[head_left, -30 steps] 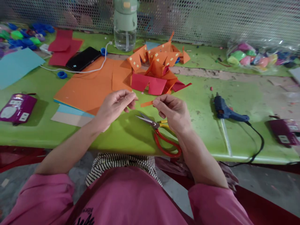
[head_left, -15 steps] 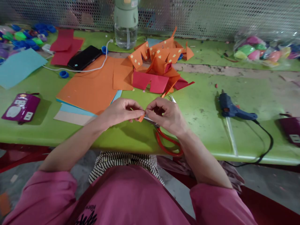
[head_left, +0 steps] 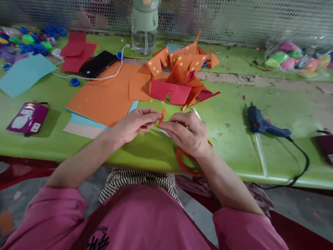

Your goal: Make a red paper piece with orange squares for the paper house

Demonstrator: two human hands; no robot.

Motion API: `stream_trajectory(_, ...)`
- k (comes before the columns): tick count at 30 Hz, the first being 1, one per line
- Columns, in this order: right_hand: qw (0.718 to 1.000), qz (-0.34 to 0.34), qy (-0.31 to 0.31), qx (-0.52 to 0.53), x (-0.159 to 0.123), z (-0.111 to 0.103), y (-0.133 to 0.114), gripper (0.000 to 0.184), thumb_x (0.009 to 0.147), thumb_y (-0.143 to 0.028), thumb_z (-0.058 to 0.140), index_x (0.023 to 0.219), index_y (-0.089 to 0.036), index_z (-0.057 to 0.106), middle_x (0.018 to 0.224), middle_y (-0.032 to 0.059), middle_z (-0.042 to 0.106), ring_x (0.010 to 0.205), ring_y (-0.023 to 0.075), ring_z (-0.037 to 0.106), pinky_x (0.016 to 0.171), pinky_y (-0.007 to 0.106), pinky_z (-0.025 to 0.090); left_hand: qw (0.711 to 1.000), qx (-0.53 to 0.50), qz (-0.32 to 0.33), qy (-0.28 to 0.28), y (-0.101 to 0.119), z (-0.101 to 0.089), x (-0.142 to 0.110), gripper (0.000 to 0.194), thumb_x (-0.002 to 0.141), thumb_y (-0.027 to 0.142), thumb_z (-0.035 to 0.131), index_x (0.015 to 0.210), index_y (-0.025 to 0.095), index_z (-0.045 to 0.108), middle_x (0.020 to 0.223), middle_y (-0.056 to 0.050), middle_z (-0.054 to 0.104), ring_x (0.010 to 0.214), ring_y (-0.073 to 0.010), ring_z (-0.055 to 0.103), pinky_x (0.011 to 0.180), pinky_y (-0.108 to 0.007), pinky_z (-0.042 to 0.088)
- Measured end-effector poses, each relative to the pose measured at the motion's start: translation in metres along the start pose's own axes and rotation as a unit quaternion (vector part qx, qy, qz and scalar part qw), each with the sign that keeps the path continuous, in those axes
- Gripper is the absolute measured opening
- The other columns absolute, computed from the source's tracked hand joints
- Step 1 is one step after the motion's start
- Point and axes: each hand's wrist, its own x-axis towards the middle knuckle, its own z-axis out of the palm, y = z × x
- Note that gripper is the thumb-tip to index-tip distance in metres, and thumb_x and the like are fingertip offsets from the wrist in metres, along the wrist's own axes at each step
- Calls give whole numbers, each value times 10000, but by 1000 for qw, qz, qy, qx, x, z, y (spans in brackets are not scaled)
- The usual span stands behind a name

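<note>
Here we are at the glossy green table, and a small, narrow strip of orange paper is standing almost upright between the two hands! The left hand is pinching its side between thumb and fingers, while the right hand is nipping the lower end, knuckles up. Under that right hand, metal scissors with red handles are lying partly hidden. Just beyond, a folded orange-and-red paper construction is sitting, pale patches dotting its orange bands. To its left, a flat stack of orange paper sheets is resting; well off right, a dark blue plastic glue gun is lying, a clear glue stick poking out.
</note>
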Motion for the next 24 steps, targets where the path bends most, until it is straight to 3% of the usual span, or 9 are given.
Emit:
stream_trajectory(3, 1000, 12, -12, 9, 0, -1, -1, 128, 928, -213, 643, 1019, -291, 686, 900, 12, 659, 779, 141, 592, 675, 278, 508, 1000, 2, -1, -6, 1, 3, -1, 201, 670, 326, 751, 644, 184, 611, 569, 56, 463, 479, -33, 322, 444, -205, 186)
stream_trajectory(6, 990, 89, -19, 111, 3, -2, -3, 76, 933, -241, 641, 983, -261, 695, 929, 24, 650, 769, 134, 595, 663, 281, 511, 1000, 6, 7, -1, 1, 5, -2, 179, 649, 298, 749, 663, 175, 621, 580, 58, 492, 483, -28, 349, 446, -190, 216)
stream_trajectory(12, 918, 277, -23, 281, 8, -1, -6, 128, 882, -336, 714, 892, -215, 673, 891, 12, 634, 629, 93, 493, 531, 252, 427, 993, 87, 81, 20, -3, 5, -3, 174, 677, 302, 736, 774, 172, 673, 618, 47, 562, 503, -45, 418, 467, -204, 307)
stream_trajectory(24, 891, 339, -31, 302, 9, 0, -10, 175, 859, -359, 727, 815, -203, 660, 821, -3, 601, 629, 95, 479, 535, 260, 400, 959, 238, 150, 25, -1, 2, -8, 113, 745, 298, 659, 740, 186, 665, 680, 33, 626, 621, -89, 517, 604, -234, 408)
